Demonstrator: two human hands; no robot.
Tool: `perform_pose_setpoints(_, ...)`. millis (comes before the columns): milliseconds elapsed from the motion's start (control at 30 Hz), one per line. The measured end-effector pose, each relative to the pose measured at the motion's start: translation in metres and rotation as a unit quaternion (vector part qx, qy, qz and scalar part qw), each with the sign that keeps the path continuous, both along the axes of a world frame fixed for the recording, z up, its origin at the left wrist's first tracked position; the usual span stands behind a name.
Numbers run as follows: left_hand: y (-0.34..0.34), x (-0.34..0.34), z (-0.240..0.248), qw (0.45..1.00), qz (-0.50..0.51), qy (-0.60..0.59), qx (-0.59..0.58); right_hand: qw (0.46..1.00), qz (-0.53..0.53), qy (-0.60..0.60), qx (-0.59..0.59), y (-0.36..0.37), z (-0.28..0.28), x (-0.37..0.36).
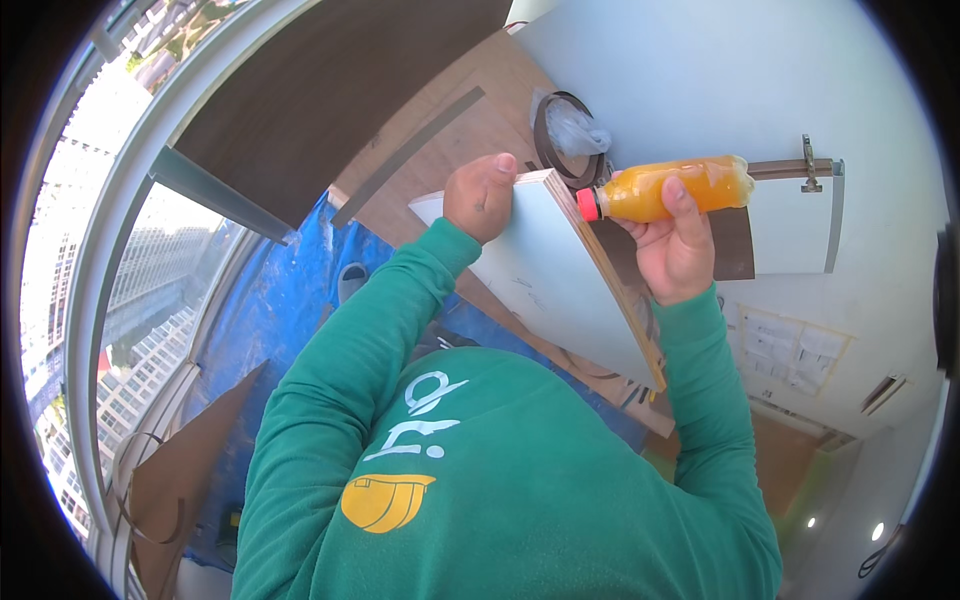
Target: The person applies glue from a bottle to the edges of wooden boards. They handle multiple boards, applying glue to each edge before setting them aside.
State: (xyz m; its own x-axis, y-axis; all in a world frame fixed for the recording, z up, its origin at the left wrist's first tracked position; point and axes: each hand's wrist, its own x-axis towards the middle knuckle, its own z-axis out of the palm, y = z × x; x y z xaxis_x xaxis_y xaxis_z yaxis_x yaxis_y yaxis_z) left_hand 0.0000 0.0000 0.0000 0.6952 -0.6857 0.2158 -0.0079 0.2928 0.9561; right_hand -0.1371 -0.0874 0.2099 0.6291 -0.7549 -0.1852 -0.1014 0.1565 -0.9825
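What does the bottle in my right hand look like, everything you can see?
The bottle is clear, apparently plastic, with yellow-orange contents and its red cap on. It lies nearly sideways in your right hand, cap leftward, base rightward. The cap appears beside the white board; whether they touch is unclear.

White letters [415, 428] mark the green sweatshirt [540, 480] (at a slant); print on wall sheets [795, 350] seems illegible.

Orange-filled bottle [650, 187], red-capped, sideways, white-faced board [555, 275], slanted
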Motion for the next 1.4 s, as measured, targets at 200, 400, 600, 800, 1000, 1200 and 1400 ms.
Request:
perform_pose_setpoints(200,0.001,0.002,0.001,1.0,0.011,-0.009,-0.015,0.999,0.005,0.014,-0.031,0.0,0.0,0.002)
perform_pose_setpoints(400,0.002,0.004,0.006,1.0,-0.009,-0.014,0.017,0.993,0.021,0.025,-0.115,0.002,0.002,0.0)
perform_pose_setpoints(600,0.001,0.004,0.006,1.0,0.0,-0.018,0.014,0.956,0.106,0.06,-0.267,0.022,0.013,-0.004)
perform_pose_setpoints(800,0.0,0.003,0.007,1.0,0.003,-0.014,0.014,0.934,0.134,0.102,-0.314,0.027,0.02,0.01)
perform_pose_setpoints(1000,0.001,0.005,0.005,1.0,0.002,-0.02,0.014,0.927,0.154,0.104,-0.325,0.024,0.021,0.001)
perform_pose_setpoints(1200,0.001,0.004,0.005,1.0,-0.002,-0.017,0.014,0.934,0.127,0.108,-0.315,0.029,0.019,0.022)
perform_pose_setpoints(1400,0.002,0.005,0.005,1.0,-0.003,-0.013,0.009,0.924,0.174,0.096,-0.327,0.026,0.019,0.0)
